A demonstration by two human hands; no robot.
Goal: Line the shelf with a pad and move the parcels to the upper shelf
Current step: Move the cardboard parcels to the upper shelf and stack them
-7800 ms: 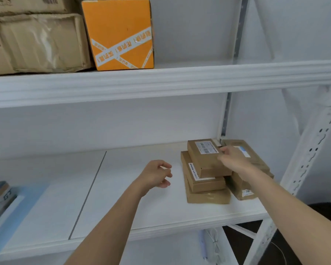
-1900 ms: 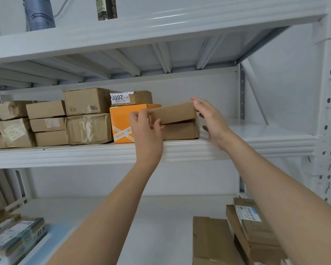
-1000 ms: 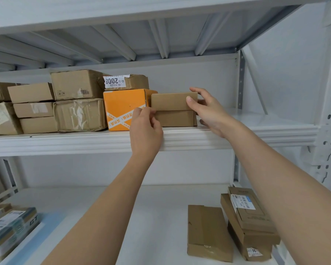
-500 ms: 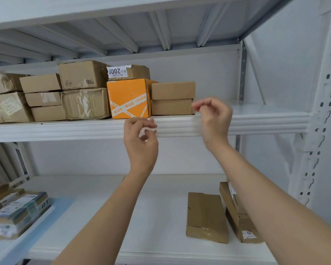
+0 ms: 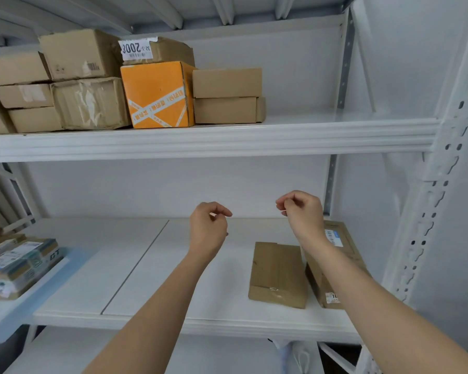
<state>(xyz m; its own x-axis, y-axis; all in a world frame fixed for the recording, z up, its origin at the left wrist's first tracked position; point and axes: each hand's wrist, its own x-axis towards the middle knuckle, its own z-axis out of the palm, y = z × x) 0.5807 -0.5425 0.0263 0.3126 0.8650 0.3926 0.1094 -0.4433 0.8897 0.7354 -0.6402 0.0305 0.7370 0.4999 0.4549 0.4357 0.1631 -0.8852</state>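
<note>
1. Between the two shelves, both hands hang in mid-air holding nothing: the left hand (image 5: 208, 228) has its fingers loosely curled, thumb near the forefinger, and the right hand (image 5: 301, 211) looks much the same.

2. Down on the lower shelf (image 5: 200, 317) the flat parcel (image 5: 278, 273) lies on its own, well below and a little ahead of the right hand, nothing touching it.

3. Just beside it to the right sits a stack of parcels (image 5: 335, 265), partly hidden behind the right forearm, so I cannot say how many are in it.

4. Up on the upper shelf (image 5: 227, 141) two brown parcels (image 5: 227, 95) are piled one on the other, pressed against the orange box (image 5: 158, 94).

5. That pile looks a bit uneven to me; the lower box pokes out to the right. Adding a third on top could tip it, more so if it gets pushed in from one side.

6. Reaching for the stack by the upright post (image 5: 443, 184), the right arm is close to the flat parcel and might drag it toward the front edge.

7. I see no pad under the remaining parcels for certain; only a pale blue sheet (image 5: 73, 263) at the left under some other packages (image 5: 16, 265).
</note>
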